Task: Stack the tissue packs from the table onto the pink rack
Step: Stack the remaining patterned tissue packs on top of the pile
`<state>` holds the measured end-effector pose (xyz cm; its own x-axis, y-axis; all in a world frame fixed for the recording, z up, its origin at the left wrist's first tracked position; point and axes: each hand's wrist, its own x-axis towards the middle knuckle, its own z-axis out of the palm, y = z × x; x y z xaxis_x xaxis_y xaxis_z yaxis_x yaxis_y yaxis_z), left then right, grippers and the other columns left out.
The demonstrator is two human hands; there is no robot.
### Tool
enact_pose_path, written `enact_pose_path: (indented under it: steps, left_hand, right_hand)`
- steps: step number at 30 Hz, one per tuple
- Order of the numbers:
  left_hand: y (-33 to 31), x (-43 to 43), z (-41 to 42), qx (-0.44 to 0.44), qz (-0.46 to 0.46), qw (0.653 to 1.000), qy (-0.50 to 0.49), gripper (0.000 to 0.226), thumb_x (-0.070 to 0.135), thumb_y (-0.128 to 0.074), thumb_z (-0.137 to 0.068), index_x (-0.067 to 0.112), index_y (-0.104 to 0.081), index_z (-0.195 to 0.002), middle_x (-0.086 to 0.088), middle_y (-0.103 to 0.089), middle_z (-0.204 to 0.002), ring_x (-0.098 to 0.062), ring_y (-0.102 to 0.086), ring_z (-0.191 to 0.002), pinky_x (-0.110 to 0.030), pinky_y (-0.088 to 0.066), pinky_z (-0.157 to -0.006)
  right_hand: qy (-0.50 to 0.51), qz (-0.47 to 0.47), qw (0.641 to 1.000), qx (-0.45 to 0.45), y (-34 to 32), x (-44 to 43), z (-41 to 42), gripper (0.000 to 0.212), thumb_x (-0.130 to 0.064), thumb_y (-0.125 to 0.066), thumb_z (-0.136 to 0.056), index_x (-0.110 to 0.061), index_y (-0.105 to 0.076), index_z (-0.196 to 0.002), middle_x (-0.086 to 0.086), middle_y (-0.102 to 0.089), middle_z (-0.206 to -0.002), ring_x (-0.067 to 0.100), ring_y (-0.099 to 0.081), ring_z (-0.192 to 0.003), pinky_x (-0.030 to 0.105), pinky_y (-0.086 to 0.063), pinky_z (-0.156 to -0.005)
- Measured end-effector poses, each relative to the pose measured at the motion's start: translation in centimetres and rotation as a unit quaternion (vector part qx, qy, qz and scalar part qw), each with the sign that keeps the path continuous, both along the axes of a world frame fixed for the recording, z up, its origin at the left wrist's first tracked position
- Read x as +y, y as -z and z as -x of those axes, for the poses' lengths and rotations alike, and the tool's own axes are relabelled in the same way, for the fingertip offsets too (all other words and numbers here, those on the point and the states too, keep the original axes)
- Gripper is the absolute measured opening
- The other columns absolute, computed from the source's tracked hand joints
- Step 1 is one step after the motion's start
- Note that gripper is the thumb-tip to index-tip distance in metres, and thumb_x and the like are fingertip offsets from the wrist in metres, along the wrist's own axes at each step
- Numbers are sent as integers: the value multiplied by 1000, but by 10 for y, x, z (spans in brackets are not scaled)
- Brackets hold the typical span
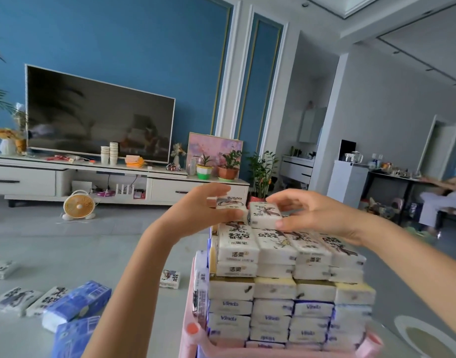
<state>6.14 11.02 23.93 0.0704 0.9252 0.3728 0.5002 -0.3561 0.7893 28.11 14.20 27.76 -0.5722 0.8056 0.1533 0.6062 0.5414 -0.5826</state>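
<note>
Left hand [203, 205] is seen raised at the top of the stack. A small white rectangular tissue pack with dark print [229, 202] is pinched between the thumb below and the curled fingers [216, 188] above. Right hand [320, 213] is noted just beside it, and a second white rectangular tissue pack [264, 214] is gripped with the thumb on the near edge and the fingers bent over the far side. The two packs are held side by side, close together, at the top layer; whether they rest on it cannot be told. Below them, a tall block of stacked white, yellow-edged and blue-printed tissue packs [286, 280] is carried by the pink plastic rack [193, 329], of which only a corner post and the near rim are seen. Loose blue-wrapped and white tissue packs [74, 303] are scattered on the pale floor [118, 241] at lower left. One small white pack [170, 279] lies alone near the rack. A round orange fan [79, 205] stands farther back.
</note>
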Motion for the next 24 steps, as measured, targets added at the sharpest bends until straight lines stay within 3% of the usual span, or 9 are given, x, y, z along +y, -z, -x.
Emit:
enact_pose_path:
  steps: [11, 14, 18, 21, 24]
  left_hand:
    - [3, 2, -1, -22, -6, 999, 34, 65, 30, -75, -71, 26, -47, -129, 14, -49, -119, -5, -46, -110, -12, -40, -74]
    - [5, 3, -2, -26, -6, 999, 33, 67, 36, -75, -68, 28, -47, -129, 12, -49, -121, -8, -46, -116, -19, -41, -84]
    - [7, -6, 5, -56, -25, 998, 29, 85, 65, -60, -64, 25, -38, -137, 7, -44, -137, -11, -43, -124, -31, -39, -100]
    - [7, -18, 24, -95, -34, 995, -8, 59, 52, -43, -84, 19, -43, -133, 7, -51, -122, -10, -49, -112, -28, -42, -92]
    - [18, -29, 62, -117, 9, 990, -75, 40, 43, -43, -91, 19, -50, -123, 3, -57, -116, -15, -54, -110, -32, -45, -90]
  right_hand:
    - [-1, 11, 1000, -18, -5, 4, 4, 52, -19, -69, -80, -25, -49, -128, -10, -49, -132, 7, -43, -124, 21, -31, -100]
    - [0, 17, 999, -27, -5, 2, 5, 53, -21, -68, -81, -25, -48, -129, -9, -47, -135, 8, -40, -128, 23, -30, -103]
    - [30, -42, 999, -14, -10, -15, 15, 53, -30, -65, -83, -27, -45, -131, -9, -42, -140, 6, -37, -129, 26, -29, -107]
    - [23, -151, 987, 42, -14, -44, 36, 37, -27, -61, -86, -27, -52, -121, -12, -53, -125, 1, -46, -117, 28, -38, -104]
    - [-66, -181, 977, 95, -7, -86, 70, 26, -25, -60, -86, -29, -57, -112, -18, -58, -111, -6, -51, -106, 23, -43, -97]
